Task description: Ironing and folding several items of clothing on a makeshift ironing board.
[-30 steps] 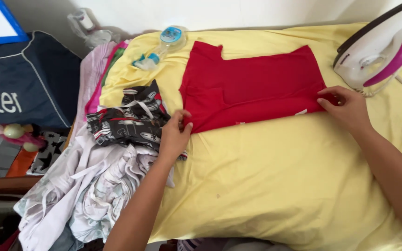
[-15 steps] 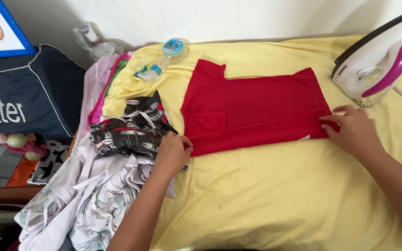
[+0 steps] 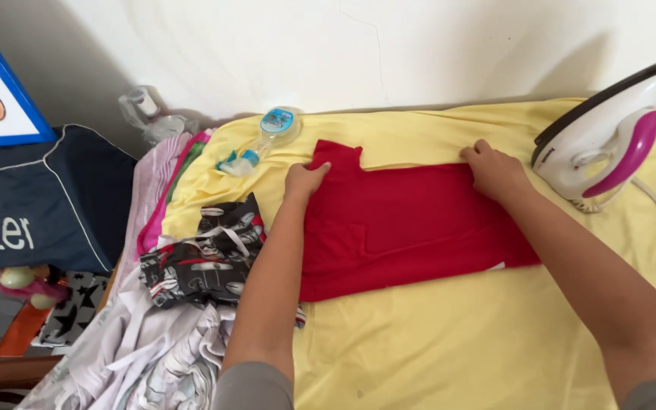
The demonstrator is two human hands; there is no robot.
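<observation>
Two hands on the red shirt [image 3: 411, 220] at frame centre: left hand [image 3: 304, 181] pinching its upper-left corner, right hand [image 3: 495, 171] gripping the upper-right edge. Yellow sheet [image 3: 457, 334] underneath, iron [image 3: 601, 137] upper right, clothes pile [image 3: 184, 304] lower left.

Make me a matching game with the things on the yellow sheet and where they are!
Things:
1. red shirt
2. iron
3. spray bottle
4. black patterned cloth

Places:
A. standing on its heel at the right end of the yellow sheet
B. lying by the wall, at the far left corner
C. spread flat under the left hand and right hand
D. on the clothes pile at the left edge

Pairs: 1-C, 2-A, 3-B, 4-D
</observation>
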